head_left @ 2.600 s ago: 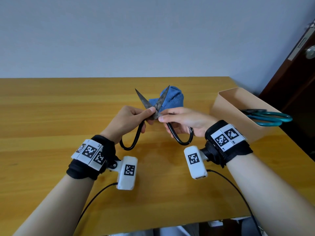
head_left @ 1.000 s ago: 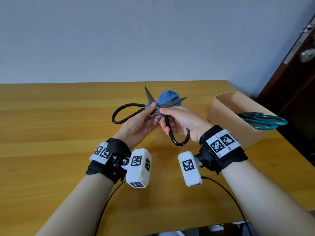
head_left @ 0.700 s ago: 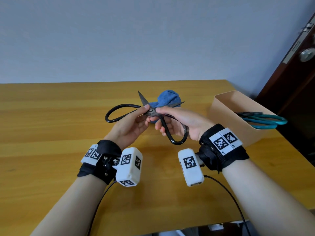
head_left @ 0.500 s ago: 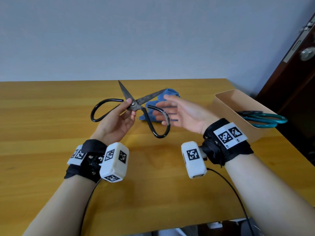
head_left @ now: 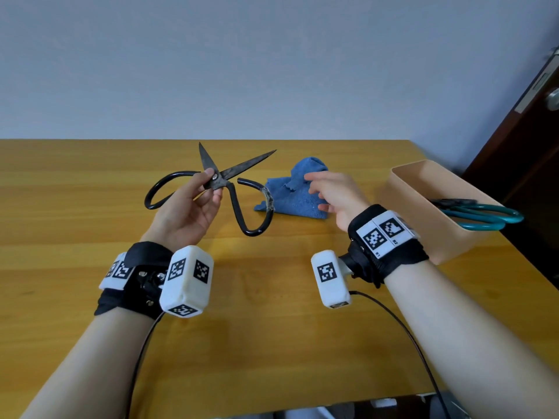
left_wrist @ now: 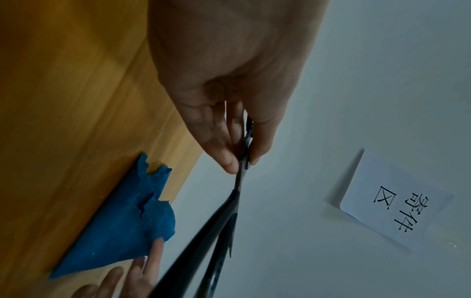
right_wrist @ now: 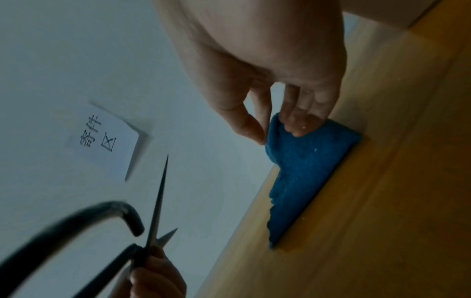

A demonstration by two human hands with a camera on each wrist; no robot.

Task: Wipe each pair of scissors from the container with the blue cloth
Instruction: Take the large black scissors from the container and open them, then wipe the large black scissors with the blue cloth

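Note:
My left hand [head_left: 213,184] pinches the black scissors [head_left: 239,170] at the pivot and holds them above the table, blades spread and pointing away from me. The left wrist view shows thumb and fingers of that hand [left_wrist: 242,161] clamped on the scissors [left_wrist: 216,221]. The blue cloth [head_left: 290,198] lies crumpled on the table to their right. My right hand [head_left: 320,189] hovers over it with loosely bent fingers. In the right wrist view that hand [right_wrist: 277,134] touches the raised top of the cloth [right_wrist: 305,161] with its fingertips, the thumb beside it.
A beige container [head_left: 423,189] stands at the table's right edge, with teal-handled scissors [head_left: 484,216] sticking out over its rim. A dark door [head_left: 529,146] is beyond it. A paper note [right_wrist: 107,139] hangs on the wall behind the table.
My right hand has let go of the scissors' handle and moved right onto the cloth. My left hand has carried the scissors left, blades now wide apart.

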